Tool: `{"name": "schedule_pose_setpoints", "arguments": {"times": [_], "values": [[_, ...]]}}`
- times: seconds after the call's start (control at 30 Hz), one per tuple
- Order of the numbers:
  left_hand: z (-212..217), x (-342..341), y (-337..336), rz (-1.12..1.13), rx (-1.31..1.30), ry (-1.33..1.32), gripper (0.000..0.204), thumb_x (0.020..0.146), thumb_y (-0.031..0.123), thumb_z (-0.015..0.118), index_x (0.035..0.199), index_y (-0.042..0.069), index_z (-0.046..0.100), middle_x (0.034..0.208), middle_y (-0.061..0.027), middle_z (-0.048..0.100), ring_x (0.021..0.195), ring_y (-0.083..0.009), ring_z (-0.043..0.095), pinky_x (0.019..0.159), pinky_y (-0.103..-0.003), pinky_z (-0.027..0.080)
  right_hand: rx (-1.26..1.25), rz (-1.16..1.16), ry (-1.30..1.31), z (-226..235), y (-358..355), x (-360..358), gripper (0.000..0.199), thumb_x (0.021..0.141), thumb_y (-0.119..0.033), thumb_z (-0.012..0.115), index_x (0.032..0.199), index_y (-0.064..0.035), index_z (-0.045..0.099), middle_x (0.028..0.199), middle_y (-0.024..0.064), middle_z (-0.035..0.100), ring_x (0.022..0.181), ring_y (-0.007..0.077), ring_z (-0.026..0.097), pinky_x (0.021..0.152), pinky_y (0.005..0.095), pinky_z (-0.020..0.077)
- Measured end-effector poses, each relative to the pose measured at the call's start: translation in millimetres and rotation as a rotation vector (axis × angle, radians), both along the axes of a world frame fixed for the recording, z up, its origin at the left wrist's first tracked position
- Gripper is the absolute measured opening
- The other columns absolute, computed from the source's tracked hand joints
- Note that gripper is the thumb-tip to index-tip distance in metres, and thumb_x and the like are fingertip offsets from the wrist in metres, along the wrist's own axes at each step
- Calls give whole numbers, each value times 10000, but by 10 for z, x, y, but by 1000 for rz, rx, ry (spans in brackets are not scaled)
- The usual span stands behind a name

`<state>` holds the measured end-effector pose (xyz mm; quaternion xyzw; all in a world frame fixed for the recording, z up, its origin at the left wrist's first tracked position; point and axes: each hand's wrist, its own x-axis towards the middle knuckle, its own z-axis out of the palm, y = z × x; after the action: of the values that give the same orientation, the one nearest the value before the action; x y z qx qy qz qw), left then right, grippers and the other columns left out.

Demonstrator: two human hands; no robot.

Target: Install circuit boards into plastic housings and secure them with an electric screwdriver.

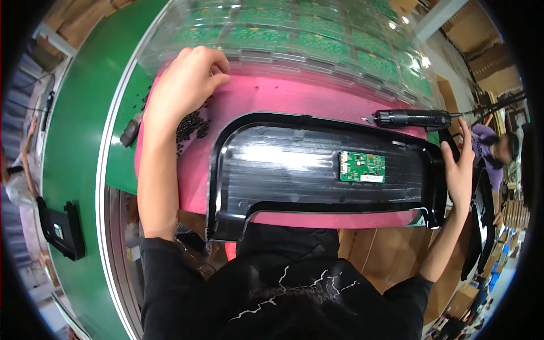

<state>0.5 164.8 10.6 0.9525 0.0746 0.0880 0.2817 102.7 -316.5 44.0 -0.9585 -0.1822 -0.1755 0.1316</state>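
Note:
A black plastic housing with a raised rim lies in front of me on a pink mat. A small green circuit board sits inside it, right of the middle. My left hand is over the mat's far left, beyond a pile of small black screws, its fingers curled in. Anything between its fingertips is too small to make out. My right hand is beside the housing's right end, thumb and fingers apart, holding nothing. Just beyond the housing lies a black electric screwdriver, its cable end near my right fingertips.
Clear plastic trays of green circuit boards stand along the far side. A pink mat covers the work surface. A dark block lies left of my forearm. Another black housing rests on the green table. A person in purple is at the right.

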Motion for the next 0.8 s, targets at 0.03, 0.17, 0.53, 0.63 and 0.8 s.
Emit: {"name": "schedule_pose_setpoints", "arguments": {"times": [0.03, 0.17, 0.53, 0.63, 0.8], "values": [[-43, 2, 44, -2, 114, -30, 161, 800, -17, 659, 952, -59, 689, 793, -155, 710, 726, -242, 684, 685, -343, 536, 95, 84, 124, -7, -157, 221, 542, 956, -141, 609, 1469, -108, 437, 1329, 108, 580, 1154, 209, 541, 1035, 316, 386], [-231, -7, 178, 61, 143, -22, 168, 775, -17, 678, 939, -50, 699, 799, -170, 715, 749, -277, 700, 696, -364, 545, 571, -22, 632, 8, 2, 563, 354, 998, -164, 582, 1348, -136, 533, 1125, 49, 573, 990, 104, 559, 856, 275, 474], [-329, 128, 257, 11, 262, 189, 119, 638, 10, 675, 752, 10, 710, 749, -169, 706, 722, -294, 704, 686, -385, 550, 1302, 450, 517, -47, 1175, 215, 486, 951, -109, 617, 1350, 18, 371, 1120, 142, 606, 1042, 255, 626, 963, 383, 502], [-264, 100, 200, 4, 243, 168, 156, 664, 41, 665, 804, 8, 727, 794, -202, 704, 765, -361, 694, 719, -420, 547, 1411, 645, 720, -73, 1244, 247, 414, 955, -165, 615, 1296, 10, 459, 998, 95, 589, 966, 218, 597, 923, 386, 503], [87, 74, -175, -29, -9, -86, 188, 707, 42, 698, 873, -44, 718, 769, -184, 710, 713, -238, 705, 722, -342, 557, 1627, 919, 557, 91, 1298, 5, 431, 981, -262, 531, 1332, -26, 444, 971, 49, 521, 963, 193, 518, 1024, 475, 407]]}}
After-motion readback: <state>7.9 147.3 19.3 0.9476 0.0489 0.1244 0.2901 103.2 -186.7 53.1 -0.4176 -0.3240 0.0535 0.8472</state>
